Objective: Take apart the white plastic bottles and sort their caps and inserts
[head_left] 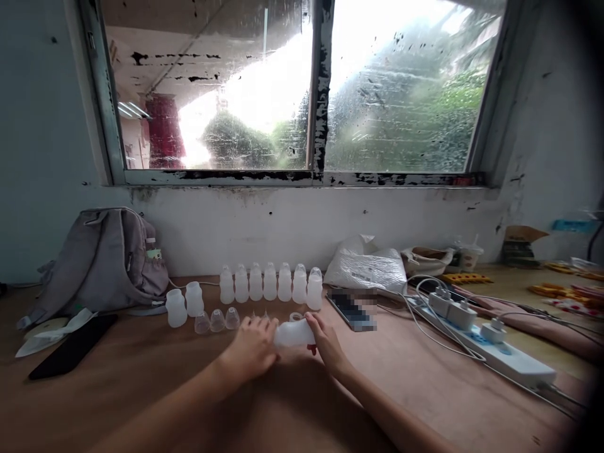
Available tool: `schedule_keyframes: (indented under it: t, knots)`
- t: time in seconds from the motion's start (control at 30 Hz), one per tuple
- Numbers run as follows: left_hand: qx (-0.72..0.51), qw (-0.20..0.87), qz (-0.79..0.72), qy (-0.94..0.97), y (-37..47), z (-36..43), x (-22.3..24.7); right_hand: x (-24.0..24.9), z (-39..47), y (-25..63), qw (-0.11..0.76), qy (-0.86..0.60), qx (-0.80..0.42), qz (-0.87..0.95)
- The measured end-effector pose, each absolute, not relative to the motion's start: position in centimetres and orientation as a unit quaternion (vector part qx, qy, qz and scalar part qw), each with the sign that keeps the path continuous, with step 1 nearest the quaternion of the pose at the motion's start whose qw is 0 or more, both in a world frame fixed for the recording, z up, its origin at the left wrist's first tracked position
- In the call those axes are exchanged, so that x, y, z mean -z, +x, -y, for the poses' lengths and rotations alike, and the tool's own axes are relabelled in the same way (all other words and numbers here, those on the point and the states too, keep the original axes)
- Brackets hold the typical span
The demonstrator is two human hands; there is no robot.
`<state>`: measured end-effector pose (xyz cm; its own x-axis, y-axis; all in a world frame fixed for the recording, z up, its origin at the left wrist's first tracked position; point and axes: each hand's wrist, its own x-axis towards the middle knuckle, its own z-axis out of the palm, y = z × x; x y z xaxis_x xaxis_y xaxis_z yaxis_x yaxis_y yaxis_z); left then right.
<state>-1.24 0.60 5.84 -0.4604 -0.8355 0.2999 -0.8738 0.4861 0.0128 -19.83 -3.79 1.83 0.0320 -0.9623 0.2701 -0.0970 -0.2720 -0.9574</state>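
A white translucent plastic bottle [295, 333] lies on its side between the two hands, above the near middle part of the brown table [189, 390]. The left hand [257, 343] is bent narrowly at the left end of this bottle, and the right hand [326, 340] holds its right end with the fingers. Just below the right fingers there is a small red piece [312, 348], but its shape is not clear. Behind the bottle lies a small pale ring [296, 316].

To the left of the left hand stand three clear dome-shaped caps [217, 322]. Farther left are two white open bottles [177, 308], upright side by side. On the far side, seven white bottles with clear caps [269, 283] stand in one row. To the right of this row lies a dark smartphone [346, 308], and behind it a silver plastic bag [368, 270]. At the far left rests a grey fabric backpack [104, 258]; at the right is a long white power strip [514, 363] with plugged chargers.
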Motion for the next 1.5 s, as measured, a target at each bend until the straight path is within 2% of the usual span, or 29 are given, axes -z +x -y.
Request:
schedule_keyframes:
  t: [0.07, 0.2, 0.4, 0.47, 0.53, 0.6, 0.63, 0.7, 0.83, 0.93, 1.03, 1.17, 1.27, 1.33, 1.5]
  knots:
    - [-0.057, 0.117, 0.828, 0.546, -3.0, -0.2, -4.6, -1.7, 3.7, -19.7, 0.394, -0.596, 0.539, -0.447]
    - [0.008, 0.139, 0.812, 0.567, -3.6, 1.0, -3.3, -1.5, 3.7, -19.9, 0.311, -0.630, 0.561, -0.438]
    - [0.112, 0.202, 0.813, 0.534, -3.0, 0.5, -4.4, -1.9, 3.1, -20.4, 0.242, -0.668, 0.558, -0.430]
    - [0.226, 0.208, 0.805, 0.507, -2.7, 0.5, -4.9, -2.4, 2.7, -20.8, 0.203, -0.710, 0.544, -0.398]
    - [0.396, 0.151, 0.782, 0.456, -2.3, 0.6, -5.3, -2.9, 2.2, -21.1, 0.173, -0.762, 0.525, -0.337]
    - [0.518, 0.077, 0.744, 0.414, -1.6, 0.8, -5.7, -3.3, 1.9, -21.1, 0.173, -0.785, 0.515, -0.298]
    - [0.535, 0.056, 0.736, 0.412, -1.3, 0.8, -5.9, -3.4, 1.8, -21.0, 0.195, -0.782, 0.511, -0.300]
    - [0.467, 0.074, 0.760, 0.446, -0.7, 0.8, -6.3, -3.6, 2.0, -20.5, 0.298, -0.742, 0.490, -0.348]
    - [0.169, 0.125, 0.805, 0.555, -0.1, 1.1, -6.7, -3.7, 3.1, -19.8, 0.609, -0.593, 0.329, -0.412]
    - [0.048, 0.093, 0.806, 0.582, 0.0, 1.3, -6.7, -3.6, 3.9, -20.0, 0.712, -0.527, 0.255, -0.387]
    - [-0.031, 0.047, 0.822, 0.566, -0.1, 1.2, -6.5, -3.8, 4.0, -20.6, 0.737, -0.512, 0.256, -0.359]
    - [-0.012, 0.021, 0.827, 0.561, -0.2, 1.2, -6.4, -4.0, 3.8, -21.2, 0.739, -0.506, 0.361, -0.261]
    - [-0.009, 0.045, 0.820, 0.571, -0.2, 1.2, -6.3, -3.4, 4.2, -21.1, 0.753, -0.490, 0.312, -0.309]
    - [0.010, 0.067, 0.815, 0.576, -0.1, 1.1, -6.4, -2.9, 4.5, -21.0, 0.747, -0.496, 0.288, -0.335]
    - [0.120, 0.087, 0.828, 0.541, 1.0, 0.8, -7.2, -3.0, 4.6, -20.9, 0.719, -0.544, 0.337, -0.270]
